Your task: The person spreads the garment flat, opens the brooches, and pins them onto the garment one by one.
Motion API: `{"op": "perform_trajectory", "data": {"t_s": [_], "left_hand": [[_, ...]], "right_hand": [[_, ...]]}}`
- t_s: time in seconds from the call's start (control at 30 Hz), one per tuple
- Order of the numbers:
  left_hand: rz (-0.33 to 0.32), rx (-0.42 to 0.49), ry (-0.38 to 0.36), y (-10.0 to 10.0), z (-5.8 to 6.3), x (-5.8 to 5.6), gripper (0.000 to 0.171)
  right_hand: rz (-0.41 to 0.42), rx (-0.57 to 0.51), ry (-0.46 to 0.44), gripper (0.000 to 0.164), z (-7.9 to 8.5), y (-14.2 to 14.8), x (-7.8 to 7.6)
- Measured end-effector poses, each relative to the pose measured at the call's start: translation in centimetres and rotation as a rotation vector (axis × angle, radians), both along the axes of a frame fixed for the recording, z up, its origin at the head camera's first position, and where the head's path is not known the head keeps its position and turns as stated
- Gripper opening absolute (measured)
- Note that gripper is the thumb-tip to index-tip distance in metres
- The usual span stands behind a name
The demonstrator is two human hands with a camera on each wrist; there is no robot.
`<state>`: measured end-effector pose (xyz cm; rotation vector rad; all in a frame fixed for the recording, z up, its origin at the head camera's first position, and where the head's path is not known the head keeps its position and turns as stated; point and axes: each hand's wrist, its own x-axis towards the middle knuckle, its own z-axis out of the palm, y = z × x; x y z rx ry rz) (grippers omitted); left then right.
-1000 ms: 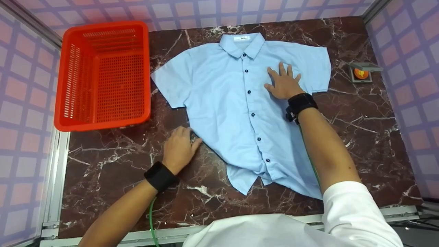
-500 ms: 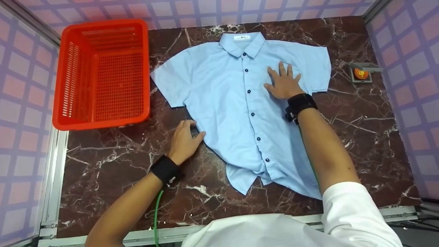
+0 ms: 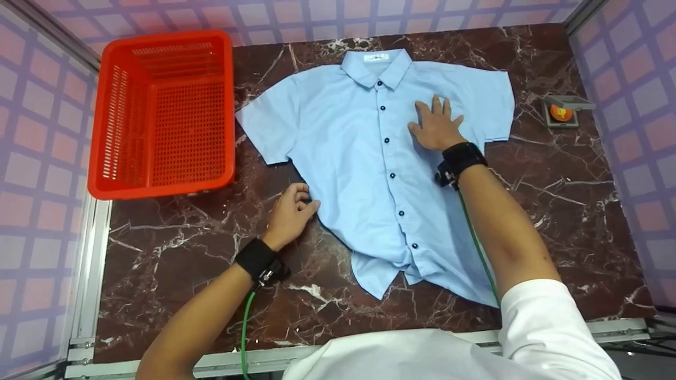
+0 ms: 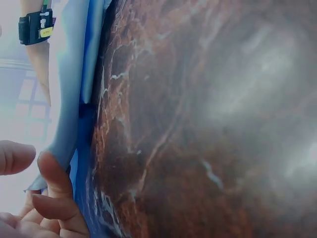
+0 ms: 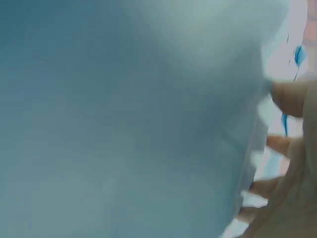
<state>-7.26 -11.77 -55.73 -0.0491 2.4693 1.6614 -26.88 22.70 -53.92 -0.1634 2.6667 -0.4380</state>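
Note:
A light blue short-sleeved shirt (image 3: 343, 137) with dark buttons lies spread front up, collar at the far side. Its lower hem is rumpled and partly folded under. My right hand (image 3: 437, 129) rests flat on the chest, fingers spread; the right wrist view shows its fingertips against the blue cloth. My left hand (image 3: 290, 214) is at the shirt's left side edge, fingers loosely bent. From the left wrist, thumb (image 4: 15, 157) and index finger (image 4: 55, 173) are close to the cloth edge (image 4: 67, 89) with a gap between them; no firm grip shows.
A red plastic basket (image 3: 228, 116) stands at the back left. Near the right wall sits a small grey box (image 3: 562, 125) with its lid raised and an orange round thing (image 3: 561, 112) inside. Patterned walls enclose the dark marbled table (image 3: 174, 285). A green cable (image 3: 245, 327) trails from the left wrist.
My left hand has shifted slightly away from me and to the right along the shirt's left edge, its fingers bending more. The right hand stays on the chest, and the shirt looks unmoved.

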Motion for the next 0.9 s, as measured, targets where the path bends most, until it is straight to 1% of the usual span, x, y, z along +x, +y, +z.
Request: {"op": "perform_trajectory", "data": {"t_s": [0.1,0.23,0.33,0.4,0.57,0.67,0.73,0.77,0.8,0.9], "left_hand": [[-0.017,0.0,-0.019,-0.1,0.1,0.1,0.036],[-0.057,-0.031,-0.032,-0.4,0.2,0.1,0.041],[-0.094,-0.05,-0.038,-0.7,0.3,0.1,0.044],[-0.124,-0.059,-0.042,-0.9,0.4,0.1,0.046],[-0.224,-0.088,-0.087,-1.5,0.7,0.0,0.054],[-0.282,-0.108,-0.111,-1.7,0.9,0.0,0.038],[-0.316,-0.114,-0.106,-1.8,0.8,0.0,0.027],[-0.33,-0.122,-0.098,-1.8,0.8,0.0,0.027],[-0.343,-0.125,-0.09,-1.8,0.8,0.0,0.032],[-0.362,-0.121,-0.069,-2.0,0.7,0.1,0.039]], "right_hand": [[0.009,-0.023,0.042,0.064,-0.4,-1.6,0.3],[0.122,-0.058,0.12,0.061,-0.6,-4.1,0.7],[0.212,-0.052,0.125,0.06,-0.6,-5.3,1.1],[0.239,-0.03,0.112,0.06,-0.6,-5.7,1.2],[0.249,0.02,0.097,0.061,-0.6,-5.8,1.2],[0.25,0.024,0.073,0.062,-0.5,-5.8,1.1],[0.248,0.025,0.053,0.062,-0.3,-5.9,1.0],[0.246,0.023,0.045,0.062,-0.2,-5.9,0.9],[0.245,0.021,0.038,0.062,-0.1,-5.9,0.9],[0.249,0.016,0.027,0.062,0.2,-5.8,0.8]]}}
